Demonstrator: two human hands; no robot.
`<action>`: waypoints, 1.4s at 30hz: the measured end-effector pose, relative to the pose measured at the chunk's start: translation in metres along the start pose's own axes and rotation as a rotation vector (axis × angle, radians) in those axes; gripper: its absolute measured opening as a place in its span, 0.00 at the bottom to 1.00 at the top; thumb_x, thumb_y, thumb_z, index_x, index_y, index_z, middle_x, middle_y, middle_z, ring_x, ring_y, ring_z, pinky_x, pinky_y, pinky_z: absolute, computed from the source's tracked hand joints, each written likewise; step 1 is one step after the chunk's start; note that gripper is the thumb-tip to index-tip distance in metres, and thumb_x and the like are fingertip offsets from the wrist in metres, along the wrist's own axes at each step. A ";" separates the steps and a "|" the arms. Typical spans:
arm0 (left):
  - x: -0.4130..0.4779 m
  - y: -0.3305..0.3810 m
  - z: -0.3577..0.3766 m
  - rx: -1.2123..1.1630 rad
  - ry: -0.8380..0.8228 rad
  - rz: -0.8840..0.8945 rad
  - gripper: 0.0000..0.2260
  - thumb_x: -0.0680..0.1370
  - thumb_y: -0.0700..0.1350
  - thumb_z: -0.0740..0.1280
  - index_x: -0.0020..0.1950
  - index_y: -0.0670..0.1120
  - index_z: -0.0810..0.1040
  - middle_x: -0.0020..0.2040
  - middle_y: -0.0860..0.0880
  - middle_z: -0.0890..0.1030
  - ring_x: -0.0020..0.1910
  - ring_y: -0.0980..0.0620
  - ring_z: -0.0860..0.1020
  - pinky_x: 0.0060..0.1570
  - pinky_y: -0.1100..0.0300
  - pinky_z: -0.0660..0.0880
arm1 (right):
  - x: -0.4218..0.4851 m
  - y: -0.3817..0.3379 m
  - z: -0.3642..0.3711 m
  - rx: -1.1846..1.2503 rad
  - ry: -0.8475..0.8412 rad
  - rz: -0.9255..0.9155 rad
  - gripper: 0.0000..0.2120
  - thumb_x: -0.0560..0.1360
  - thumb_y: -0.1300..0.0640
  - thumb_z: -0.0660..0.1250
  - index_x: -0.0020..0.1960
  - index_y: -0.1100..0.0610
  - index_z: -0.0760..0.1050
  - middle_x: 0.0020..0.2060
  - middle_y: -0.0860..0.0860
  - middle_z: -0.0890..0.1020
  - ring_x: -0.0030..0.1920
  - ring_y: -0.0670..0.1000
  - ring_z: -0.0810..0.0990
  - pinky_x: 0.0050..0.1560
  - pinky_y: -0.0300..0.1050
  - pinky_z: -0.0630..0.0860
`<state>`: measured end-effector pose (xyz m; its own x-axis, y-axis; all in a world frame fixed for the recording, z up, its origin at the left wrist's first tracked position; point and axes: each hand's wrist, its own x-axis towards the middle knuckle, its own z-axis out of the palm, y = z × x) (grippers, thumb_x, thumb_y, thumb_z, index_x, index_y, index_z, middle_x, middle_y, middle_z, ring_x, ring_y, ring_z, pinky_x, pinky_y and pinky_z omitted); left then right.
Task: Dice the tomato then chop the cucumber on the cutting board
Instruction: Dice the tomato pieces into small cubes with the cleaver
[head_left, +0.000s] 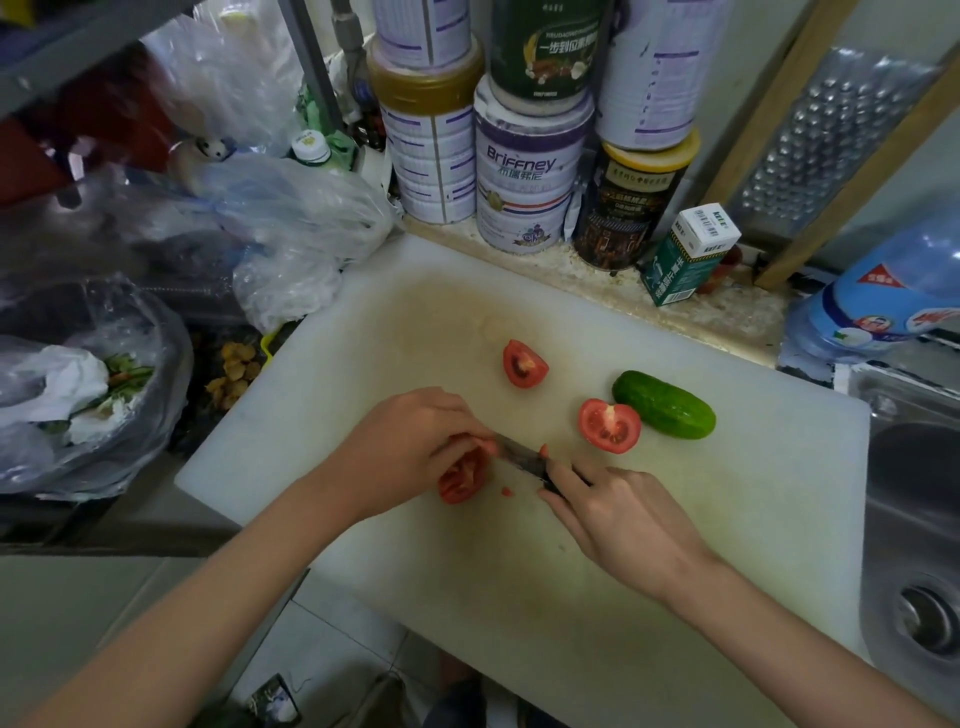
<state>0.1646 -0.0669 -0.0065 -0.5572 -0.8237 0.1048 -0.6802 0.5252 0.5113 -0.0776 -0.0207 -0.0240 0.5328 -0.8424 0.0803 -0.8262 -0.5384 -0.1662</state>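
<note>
On the white cutting board my left hand holds a tomato piece with curled fingers. My right hand grips a small knife, whose blade reaches into that piece under my left fingertips. A tiny red bit lies beside the blade. A tomato wedge sits farther back on the board. A tomato half lies cut face up to the right, touching a whole green cucumber.
Stacked tins and a small green carton line the ledge behind the board. Plastic bags crowd the left side. A steel sink lies to the right, with a blue bottle and a grater behind it.
</note>
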 end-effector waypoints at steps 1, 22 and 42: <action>-0.003 0.000 0.001 -0.038 0.093 -0.033 0.12 0.78 0.49 0.63 0.53 0.51 0.85 0.46 0.57 0.82 0.45 0.57 0.78 0.43 0.57 0.77 | -0.001 0.000 0.000 0.018 -0.001 0.022 0.18 0.79 0.48 0.52 0.46 0.57 0.77 0.29 0.50 0.73 0.22 0.54 0.71 0.18 0.46 0.68; -0.017 -0.049 0.070 -0.021 0.506 -0.194 0.03 0.74 0.33 0.71 0.43 0.41 0.83 0.39 0.49 0.82 0.38 0.49 0.80 0.40 0.53 0.76 | -0.015 -0.008 0.015 0.432 0.077 0.339 0.11 0.78 0.47 0.60 0.43 0.51 0.73 0.26 0.38 0.64 0.28 0.40 0.68 0.30 0.28 0.61; -0.041 -0.036 0.082 -0.138 0.425 -0.361 0.14 0.79 0.50 0.61 0.60 0.45 0.79 0.57 0.50 0.79 0.56 0.54 0.77 0.55 0.60 0.75 | -0.001 -0.015 0.027 0.473 0.107 0.362 0.08 0.77 0.51 0.61 0.42 0.53 0.73 0.25 0.40 0.65 0.27 0.41 0.68 0.29 0.29 0.61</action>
<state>0.1729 -0.0349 -0.0989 -0.0411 -0.9742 0.2220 -0.7072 0.1853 0.6823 -0.0610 -0.0114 -0.0484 0.1911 -0.9811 0.0313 -0.7676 -0.1692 -0.6182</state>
